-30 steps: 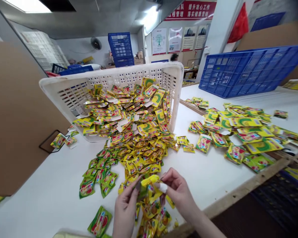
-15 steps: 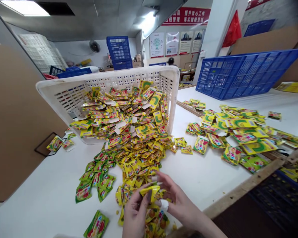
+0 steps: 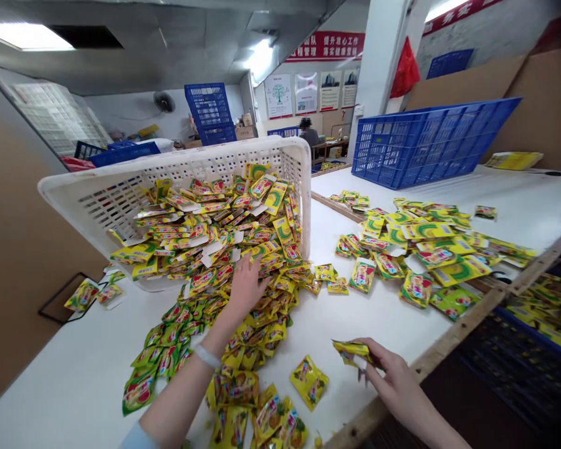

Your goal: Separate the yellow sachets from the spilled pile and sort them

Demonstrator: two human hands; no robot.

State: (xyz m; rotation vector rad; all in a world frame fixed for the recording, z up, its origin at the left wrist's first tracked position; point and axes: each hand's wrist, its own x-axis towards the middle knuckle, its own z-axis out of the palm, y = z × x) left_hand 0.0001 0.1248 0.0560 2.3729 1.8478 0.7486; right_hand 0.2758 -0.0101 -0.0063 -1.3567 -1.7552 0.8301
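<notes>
My left hand [image 3: 247,285] reaches to the mouth of a white basket [image 3: 303,187] tipped on its side. Its fingers are stretched out over the flat yellow-green boxes [image 3: 201,234] there, and I see nothing held in them. My right hand [image 3: 390,371], near the table's front edge, is closed on yellow packets [image 3: 351,350], pinched between thumb and fingers; their exact number cannot be made out. A single yellow packet [image 3: 309,381] lies between my arms. Yellow packets [image 3: 252,340] spill from the basket towards me, with green packets [image 3: 161,355] to their left.
Loose boxes [image 3: 430,240] are spread on the right of the table, before a blue crate [image 3: 416,146]. A wooden edge strip [image 3: 430,368] borders the table. Another blue crate [image 3: 509,349] sits lower right. A person [image 3: 308,132] is in the background.
My hands have parted. The left hand has moved up and forward to the boxes; the right has moved right with the yellow packets. The view has shifted somewhat.
</notes>
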